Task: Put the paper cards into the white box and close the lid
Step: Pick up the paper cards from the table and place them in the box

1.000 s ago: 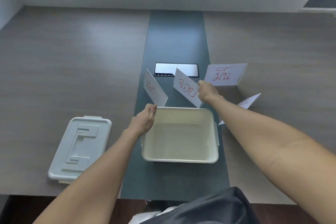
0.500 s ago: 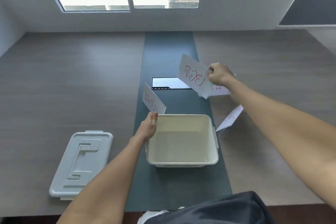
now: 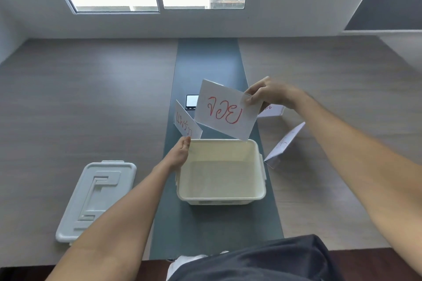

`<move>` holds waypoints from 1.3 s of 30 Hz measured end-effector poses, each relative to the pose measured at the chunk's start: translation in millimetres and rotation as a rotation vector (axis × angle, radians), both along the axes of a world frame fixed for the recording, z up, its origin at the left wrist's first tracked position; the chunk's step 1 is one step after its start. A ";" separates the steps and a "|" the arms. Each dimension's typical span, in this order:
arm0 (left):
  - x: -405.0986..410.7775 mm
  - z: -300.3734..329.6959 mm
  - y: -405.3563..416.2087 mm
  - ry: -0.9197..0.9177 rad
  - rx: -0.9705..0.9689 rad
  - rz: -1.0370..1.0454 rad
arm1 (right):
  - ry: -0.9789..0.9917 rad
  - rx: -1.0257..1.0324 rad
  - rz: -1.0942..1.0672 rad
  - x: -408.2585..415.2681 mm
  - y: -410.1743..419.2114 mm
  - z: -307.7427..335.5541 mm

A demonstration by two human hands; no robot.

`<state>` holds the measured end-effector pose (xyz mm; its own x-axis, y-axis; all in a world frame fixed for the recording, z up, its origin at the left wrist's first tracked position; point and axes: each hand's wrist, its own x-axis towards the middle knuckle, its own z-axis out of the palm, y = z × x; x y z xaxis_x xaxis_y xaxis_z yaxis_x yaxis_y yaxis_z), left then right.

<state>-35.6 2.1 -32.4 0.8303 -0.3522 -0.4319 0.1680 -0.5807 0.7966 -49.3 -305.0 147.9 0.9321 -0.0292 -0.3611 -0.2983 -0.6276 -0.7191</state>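
Observation:
The white box [image 3: 261,180] stands open and empty on the dark strip in front of me. My right hand [image 3: 270,93] pinches the top right corner of a paper card with red writing [image 3: 226,110], held tilted above the box's far rim. My left hand [image 3: 181,151] rests on the box's left far corner, fingers together against the rim. Just behind that hand a second folded card [image 3: 186,123] stands on the strip. A third card [image 3: 271,109] is partly hidden behind my right hand, and a fourth [image 3: 284,143] stands right of the box. The grey lid [image 3: 96,198] lies flat to the left.
A dark phone [image 3: 191,101] lies on the strip behind the cards. The wooden table [image 3: 80,109] spreads wide on both sides, ending at a wall with a window. My dark-clothed lap shows at the bottom edge.
My right hand lifted the red-lettered card off the table and brought it toward me, over the box's far rim. The left hand stayed on the box corner.

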 end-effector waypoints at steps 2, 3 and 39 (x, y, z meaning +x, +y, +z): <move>-0.5 1.8 -1.6 0.007 -0.021 0.014 | 0.075 0.080 0.041 -3.2 -3.3 -4.6; 0.4 0.8 -1.7 0.013 -0.032 0.022 | 0.114 0.109 0.062 -5.1 -3.4 -6.9; -0.3 -7.5 -6.8 -0.050 -0.058 0.109 | 0.770 0.093 0.367 -34.6 51.3 -102.4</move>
<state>-35.9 -4.7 -39.8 0.8851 -0.2813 -0.3707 0.1871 -0.5142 0.8370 -83.9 -253.7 45.5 0.3705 0.2874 -0.8832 -0.5145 -0.7282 -0.4528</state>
